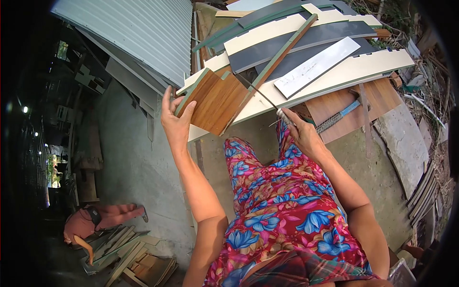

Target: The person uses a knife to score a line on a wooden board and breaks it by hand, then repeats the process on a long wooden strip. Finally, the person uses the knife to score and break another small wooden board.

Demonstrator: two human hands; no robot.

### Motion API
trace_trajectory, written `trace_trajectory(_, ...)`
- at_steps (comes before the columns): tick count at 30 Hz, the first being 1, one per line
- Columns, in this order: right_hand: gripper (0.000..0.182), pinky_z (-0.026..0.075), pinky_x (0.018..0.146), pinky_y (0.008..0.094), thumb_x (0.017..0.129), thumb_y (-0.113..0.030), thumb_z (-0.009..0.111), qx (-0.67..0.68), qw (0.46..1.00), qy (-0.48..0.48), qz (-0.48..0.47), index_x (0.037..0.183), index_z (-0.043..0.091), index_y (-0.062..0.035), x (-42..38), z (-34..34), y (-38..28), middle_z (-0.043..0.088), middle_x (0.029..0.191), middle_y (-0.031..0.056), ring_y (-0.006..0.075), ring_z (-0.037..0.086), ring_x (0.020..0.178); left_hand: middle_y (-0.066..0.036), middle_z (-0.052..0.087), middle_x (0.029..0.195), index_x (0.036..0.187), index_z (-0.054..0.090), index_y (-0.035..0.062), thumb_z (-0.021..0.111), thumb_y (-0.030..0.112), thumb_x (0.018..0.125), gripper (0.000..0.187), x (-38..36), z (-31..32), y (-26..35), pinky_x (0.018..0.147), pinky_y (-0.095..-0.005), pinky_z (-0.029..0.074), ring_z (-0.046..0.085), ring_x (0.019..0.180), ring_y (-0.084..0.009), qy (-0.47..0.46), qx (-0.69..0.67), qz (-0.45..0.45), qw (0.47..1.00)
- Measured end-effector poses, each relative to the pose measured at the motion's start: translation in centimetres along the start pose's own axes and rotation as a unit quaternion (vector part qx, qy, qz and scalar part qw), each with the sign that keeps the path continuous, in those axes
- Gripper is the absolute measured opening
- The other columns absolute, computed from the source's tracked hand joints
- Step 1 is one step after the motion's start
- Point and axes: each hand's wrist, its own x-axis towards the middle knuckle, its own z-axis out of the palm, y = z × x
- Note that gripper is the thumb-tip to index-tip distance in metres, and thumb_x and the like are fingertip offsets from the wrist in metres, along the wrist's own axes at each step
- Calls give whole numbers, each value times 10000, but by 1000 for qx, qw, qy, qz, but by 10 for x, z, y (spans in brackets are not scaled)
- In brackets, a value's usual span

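Observation:
My left hand [177, 117] is closed on a brown wood-grain board [220, 100] with a green edge and a notched top, its thumb on the face and its fingers behind. The board is tilted over the near edge of a pile of panels. In my right hand [303, 131] is the pale grip of a thin, dark, long-shafted hand tool [264, 97]. Its shaft points up and left toward the board's right edge; its far tip is hard to make out. A narrow wood strip [287, 48] with a green edge slants away beyond the board.
Cream and dark grey panels [363, 66] are stacked ahead, with a white piece [318, 67] on top. A blue-handled hammer [342, 115] lies right of my right hand. Corrugated metal sheet [138, 33] stands left. A person [86, 225] bends over scrap boards [129, 253] at lower left.

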Motion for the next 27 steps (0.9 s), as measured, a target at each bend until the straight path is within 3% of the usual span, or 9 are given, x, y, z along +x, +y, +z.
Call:
trace_trajectory(1,434,500,813,501,978,-95,514,-3,1000,-2,-3,1411,472,-93,1,-1,-2,660,1031,295,472,624,986,-142,723,986,1313,598,-3,820,154,772,605,5,-2,5,865,-332,507,676,942,-185,-32,57,-7,998)
trace_trajectory(4,454,504,798,504,963,-82,525,-14,1000,-8,-20,1413,474,-99,3,1,-1,664,1016,290,463,635,958,-176,734,961,1195,678,-7,817,223,760,511,15,-1,16,843,-355,512,706,916,-245,-78,201,-38,976)
trace_trajectory(10,518,513,759,499,919,-52,549,-46,998,-5,-39,1426,467,-113,4,5,7,652,919,275,444,651,851,-191,731,947,1058,725,34,799,370,756,458,27,23,55,821,-408,511,700,895,-340,-142,339,-73,927)
trace_trajectory(16,517,515,749,487,940,-64,526,-99,995,-26,-9,1446,455,-145,3,-2,0,644,911,247,426,649,840,-180,731,894,972,725,44,800,427,755,447,47,59,61,787,-434,519,698,898,-348,-176,399,-13,900)
trace_trajectory(19,539,518,731,484,948,-67,515,-135,990,-30,12,1469,438,-183,0,-2,-1,643,902,231,417,647,809,-146,713,790,835,689,25,793,446,744,443,53,64,55,718,-406,503,672,726,-265,-183,383,5,906)
trace_trajectory(22,582,524,694,482,938,-56,518,-183,981,-56,34,1489,421,-219,-1,-2,-6,643,887,223,410,648,761,-188,725,853,933,725,34,804,423,754,436,58,62,58,754,-442,517,692,844,-363,-217,368,-32,904)
trace_trajectory(27,618,526,668,489,918,-32,515,-178,981,-70,20,1498,414,-219,11,6,-9,651,824,246,401,659,723,-184,728,870,954,725,37,816,368,752,398,57,63,54,759,-434,517,690,839,-367,-217,332,-25,918)
